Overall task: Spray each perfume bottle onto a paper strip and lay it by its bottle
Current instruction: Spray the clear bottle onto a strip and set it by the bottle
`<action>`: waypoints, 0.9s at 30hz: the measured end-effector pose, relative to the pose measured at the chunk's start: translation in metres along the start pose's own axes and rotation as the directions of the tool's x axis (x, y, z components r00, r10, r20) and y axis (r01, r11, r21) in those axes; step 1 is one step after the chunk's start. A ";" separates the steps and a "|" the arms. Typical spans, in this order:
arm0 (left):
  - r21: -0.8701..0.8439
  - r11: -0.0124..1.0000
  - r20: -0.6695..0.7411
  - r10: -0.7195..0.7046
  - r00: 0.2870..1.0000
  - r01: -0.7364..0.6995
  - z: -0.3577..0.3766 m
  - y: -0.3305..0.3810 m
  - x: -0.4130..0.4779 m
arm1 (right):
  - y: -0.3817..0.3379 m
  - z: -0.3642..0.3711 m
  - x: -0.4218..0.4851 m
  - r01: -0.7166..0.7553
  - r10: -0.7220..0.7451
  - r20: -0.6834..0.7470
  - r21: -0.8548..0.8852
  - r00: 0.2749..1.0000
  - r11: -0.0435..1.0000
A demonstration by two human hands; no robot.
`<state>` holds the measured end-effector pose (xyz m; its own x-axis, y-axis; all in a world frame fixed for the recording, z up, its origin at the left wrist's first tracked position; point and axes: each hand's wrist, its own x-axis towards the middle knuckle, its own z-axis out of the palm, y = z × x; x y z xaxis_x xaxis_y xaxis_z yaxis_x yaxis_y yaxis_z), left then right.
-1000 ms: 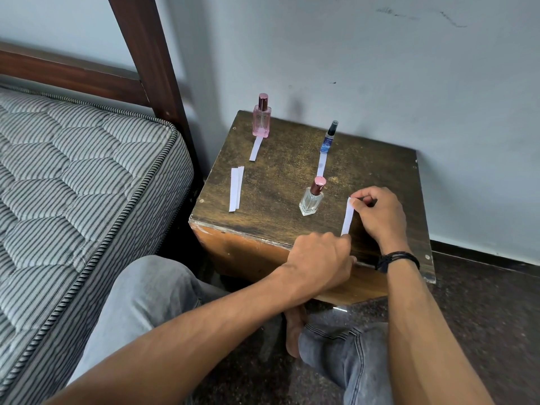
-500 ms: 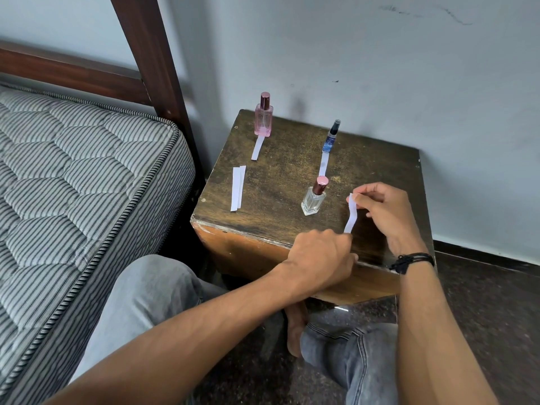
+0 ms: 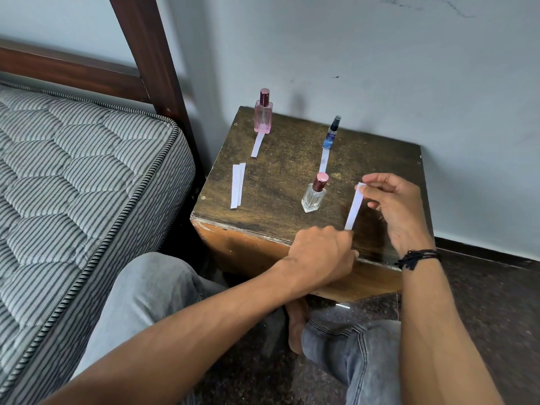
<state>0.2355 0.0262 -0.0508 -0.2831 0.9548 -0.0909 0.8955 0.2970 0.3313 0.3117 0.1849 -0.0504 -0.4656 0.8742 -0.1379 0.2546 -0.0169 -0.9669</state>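
Paper strip (image 3: 354, 207) (narrow, white, straight, no marks visible) is hanging tilted above the front right part of the table (image 3: 277, 176), just right of the clear bottle (image 3: 315, 194) and not touching it. Right hand (image 3: 391, 206) is pinching the strip's upper end between thumb and forefinger, its grip closed on the paper. Left hand (image 3: 321, 252), knuckles up at the table's front edge, is curling its fingers round the strip's lower end. That grip is also looking closed on the paper, though the contact is hiding behind the knuckles. Clear bottle is standing upright, with a square glass body and its rose metallic cap on. Pink bottle (image 3: 263, 116) is standing at the back left corner, a second strip (image 3: 257, 145) lying in front of it with one end at its base. Slim blue bottle (image 3: 331, 134), black top, is standing further right at the back, a third strip (image 3: 323, 159) lying in front of it and pointing toward the clear bottle. Two spare strips (image 3: 237, 185) are lying side by side near the left edge.
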 end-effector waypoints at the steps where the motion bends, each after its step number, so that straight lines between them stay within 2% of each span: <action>1: -0.002 1.000 0.002 0.000 1.000 0.000 0.000 0.000 0.000 | 0.000 0.000 0.000 0.002 -0.002 -0.001 0.003 1.000 1.000; 17: -0.017 1.000 0.033 -0.007 0.999 0.008 -0.001 0.000 0.003 | -0.007 0.002 -0.005 0.075 -0.074 -0.009 0.056 0.997 0.996; 27: -0.017 1.000 0.033 -0.005 0.999 0.006 -0.002 0.000 0.002 | -0.008 0.007 -0.006 0.114 -0.114 0.004 0.029 0.994 0.993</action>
<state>0.2343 0.0282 -0.0491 -0.2762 0.9531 -0.1239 0.8879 0.3024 0.3467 0.3068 0.1766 -0.0438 -0.4951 0.8684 -0.0279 0.1750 0.0682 -0.9822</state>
